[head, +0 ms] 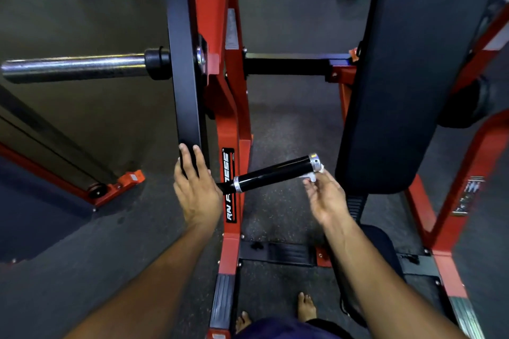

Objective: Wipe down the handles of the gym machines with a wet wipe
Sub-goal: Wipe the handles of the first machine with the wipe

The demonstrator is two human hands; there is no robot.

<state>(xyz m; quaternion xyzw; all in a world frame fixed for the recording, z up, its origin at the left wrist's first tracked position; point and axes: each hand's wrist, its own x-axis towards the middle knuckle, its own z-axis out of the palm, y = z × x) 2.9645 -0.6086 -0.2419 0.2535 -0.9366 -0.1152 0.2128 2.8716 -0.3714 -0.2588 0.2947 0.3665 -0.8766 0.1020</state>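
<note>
Pinching a white wipe (310, 177) against the far end of the black handle (275, 173), the right hand (326, 198) works beside the pad (407, 77), while the left hand (195, 190) rests flat-fingered on the black lever arm (184, 63).

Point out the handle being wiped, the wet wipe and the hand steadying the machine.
black handle (275, 173), head view, middle of the grip.
wet wipe (310, 178), head view, white fold under the handle's end.
left hand (197, 190), head view, back of the hand.

The handle (272, 173) is glossy black with metal end rings, the frame (230, 107) painted red, the bar (71, 67) chrome.
</note>
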